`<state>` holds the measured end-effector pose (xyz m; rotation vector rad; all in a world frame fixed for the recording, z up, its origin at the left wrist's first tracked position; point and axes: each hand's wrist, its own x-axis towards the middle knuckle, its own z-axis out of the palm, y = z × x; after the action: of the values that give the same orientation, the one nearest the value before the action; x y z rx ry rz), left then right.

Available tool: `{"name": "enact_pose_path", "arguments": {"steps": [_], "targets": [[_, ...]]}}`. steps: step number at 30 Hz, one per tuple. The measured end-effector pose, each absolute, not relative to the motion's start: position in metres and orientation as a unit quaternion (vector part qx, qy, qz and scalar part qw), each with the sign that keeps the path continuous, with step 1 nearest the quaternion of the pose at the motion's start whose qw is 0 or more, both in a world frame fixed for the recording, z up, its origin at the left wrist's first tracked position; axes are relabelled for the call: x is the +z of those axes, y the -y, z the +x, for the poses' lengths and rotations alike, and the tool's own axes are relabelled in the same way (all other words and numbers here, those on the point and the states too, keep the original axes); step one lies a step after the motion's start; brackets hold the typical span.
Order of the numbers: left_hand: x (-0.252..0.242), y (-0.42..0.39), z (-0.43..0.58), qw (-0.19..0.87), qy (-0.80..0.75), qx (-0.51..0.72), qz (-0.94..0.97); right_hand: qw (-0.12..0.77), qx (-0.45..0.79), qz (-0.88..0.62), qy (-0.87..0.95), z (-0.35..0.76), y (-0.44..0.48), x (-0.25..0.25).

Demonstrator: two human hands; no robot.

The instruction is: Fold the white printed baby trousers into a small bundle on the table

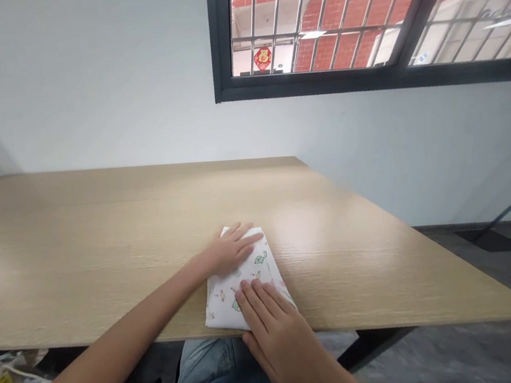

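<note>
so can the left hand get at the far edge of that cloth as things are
Probably yes: the left hand already lies flat on the far end of the folded cloth, and nothing on the table blocks it.

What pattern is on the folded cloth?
White cloth with small green and pink cartoon prints; head view.

Pale wooden table (pixel 99 240), white wall (pixel 99 80), barred window (pixel 353 10), grey floor (pixel 498 334)

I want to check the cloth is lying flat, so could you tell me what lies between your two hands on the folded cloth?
In the head view, only the printed folded cloth shows between the left hand and right hand; nothing else lies there.
</note>
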<state>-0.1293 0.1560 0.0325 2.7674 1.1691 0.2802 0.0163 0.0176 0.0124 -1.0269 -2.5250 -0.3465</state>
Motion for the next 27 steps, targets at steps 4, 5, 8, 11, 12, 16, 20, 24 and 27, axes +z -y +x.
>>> {"name": "enact_pose_path", "arguments": {"steps": [4, 5, 8, 11, 12, 16, 20, 24, 27], "targets": [[0.038, -0.189, -0.108, 0.059, -0.438, 0.1, 0.891, 0.217, -0.151, -0.357, 0.896, 0.014, 0.0, 0.002], [0.038, -0.192, -0.104, 0.059, -0.447, 0.1, 0.887, 0.224, -0.158, -0.354, 0.894, 0.014, 0.003, -0.001], [0.039, -0.191, -0.103, 0.053, -0.449, 0.109, 0.885, 0.237, -0.155, -0.343, 0.896, 0.017, 0.007, -0.002], [0.042, -0.172, -0.119, 0.036, -0.427, 0.124, 0.895, 0.235, -0.058, -0.32, 0.916, 0.027, -0.002, 0.017], [0.043, -0.162, -0.128, 0.03, -0.418, 0.126, 0.899, 0.242, -0.018, -0.321, 0.915, 0.032, -0.008, 0.026], [0.043, -0.113, -0.169, 0.075, -0.362, 0.1, 0.924, 0.27, 0.031, -0.351, 0.896, 0.054, -0.046, 0.054], [0.033, -0.072, -0.196, 0.163, -0.329, 0.082, 0.927, 0.173, 0.092, -0.396, 0.897, 0.069, -0.064, 0.053], [0.019, -0.037, -0.202, 0.156, -0.322, 0.107, 0.927, 0.124, 0.128, -0.379, 0.908, 0.078, -0.032, 0.043], [0.018, -0.014, -0.201, 0.169, -0.333, 0.149, 0.915, 0.144, 0.092, -0.36, 0.917, 0.082, -0.002, 0.036]]}}
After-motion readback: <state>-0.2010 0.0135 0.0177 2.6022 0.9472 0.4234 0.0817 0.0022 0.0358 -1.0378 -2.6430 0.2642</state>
